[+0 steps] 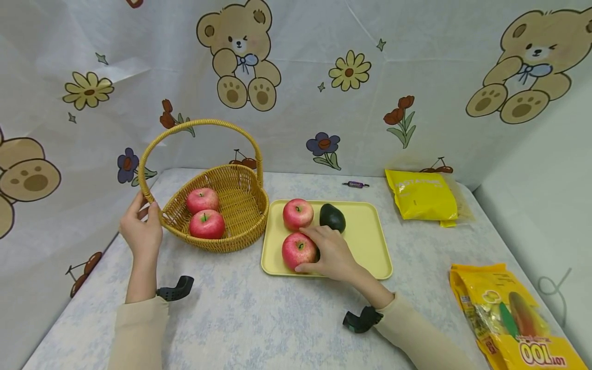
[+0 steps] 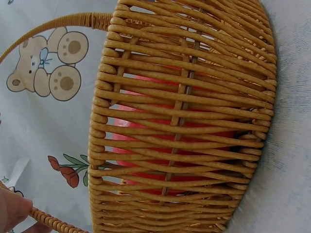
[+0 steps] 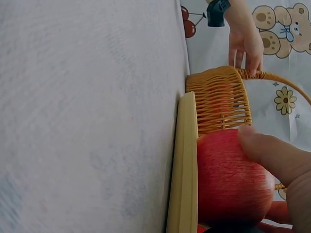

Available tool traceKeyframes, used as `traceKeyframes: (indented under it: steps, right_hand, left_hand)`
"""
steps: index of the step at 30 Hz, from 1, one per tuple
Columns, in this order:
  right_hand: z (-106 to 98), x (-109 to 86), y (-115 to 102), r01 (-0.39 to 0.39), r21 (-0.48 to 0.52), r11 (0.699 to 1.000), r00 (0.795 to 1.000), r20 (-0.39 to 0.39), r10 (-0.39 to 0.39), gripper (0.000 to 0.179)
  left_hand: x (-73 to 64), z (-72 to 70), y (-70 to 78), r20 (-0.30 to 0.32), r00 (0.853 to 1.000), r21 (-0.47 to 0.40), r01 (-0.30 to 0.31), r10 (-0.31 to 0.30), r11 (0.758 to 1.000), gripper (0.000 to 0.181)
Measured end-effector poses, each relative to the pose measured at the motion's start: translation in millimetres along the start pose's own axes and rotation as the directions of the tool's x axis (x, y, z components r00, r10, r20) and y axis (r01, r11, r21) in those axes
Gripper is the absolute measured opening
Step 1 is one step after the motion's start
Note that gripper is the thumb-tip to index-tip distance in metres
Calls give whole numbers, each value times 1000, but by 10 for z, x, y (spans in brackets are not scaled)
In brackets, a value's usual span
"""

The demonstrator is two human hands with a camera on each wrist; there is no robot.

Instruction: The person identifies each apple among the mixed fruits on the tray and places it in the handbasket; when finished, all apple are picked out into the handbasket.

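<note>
My left hand (image 1: 142, 226) pinches the handle of a wicker basket (image 1: 245, 226) near its left base. Inside the basket, two red apples (image 1: 202, 200) sit toward the left side; in the left wrist view they show through the weave. On a pale yellow tray (image 1: 367, 246), my right hand (image 1: 330, 252) grips the front red apple (image 1: 297, 251), thumb on the near side and fingers over the far side. Behind it on the tray are another apple (image 1: 297, 214) and a dark green avocado (image 1: 332, 218). The right wrist view shows the gripped apple (image 3: 231, 179) beside the tray wall.
A bright yellow packet (image 1: 421, 195) lies at the back right of the table. Nearer on the right is a yellow-orange bag (image 1: 518, 318) with a mango picture. A small purple tube (image 1: 355, 184) lies behind the tray. A bear-patterned cloth (image 1: 287, 139) hangs behind the table.
</note>
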State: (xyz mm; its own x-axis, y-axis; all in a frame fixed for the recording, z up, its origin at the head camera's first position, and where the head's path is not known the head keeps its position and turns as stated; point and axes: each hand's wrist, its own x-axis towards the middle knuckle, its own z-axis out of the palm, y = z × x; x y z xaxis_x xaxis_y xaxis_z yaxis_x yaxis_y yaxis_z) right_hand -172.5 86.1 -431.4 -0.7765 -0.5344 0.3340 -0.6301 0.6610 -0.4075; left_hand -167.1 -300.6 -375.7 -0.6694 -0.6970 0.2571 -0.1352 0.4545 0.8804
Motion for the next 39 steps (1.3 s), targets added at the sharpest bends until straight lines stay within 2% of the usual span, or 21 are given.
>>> traceKeyframes:
  steps: [22,39]
  right_hand:
    - [-3,-5,-22,-17,-46,999,1000,7,18,84]
    - [-5,-7,-28,-19,-18,1000,1000,-17,19,82]
  left_hand:
    - [13,3,-8,-3,1000,-12,3,-3,1000,43]
    - [10,-8,-1,3,1000,-23,14,-14,1000,43]
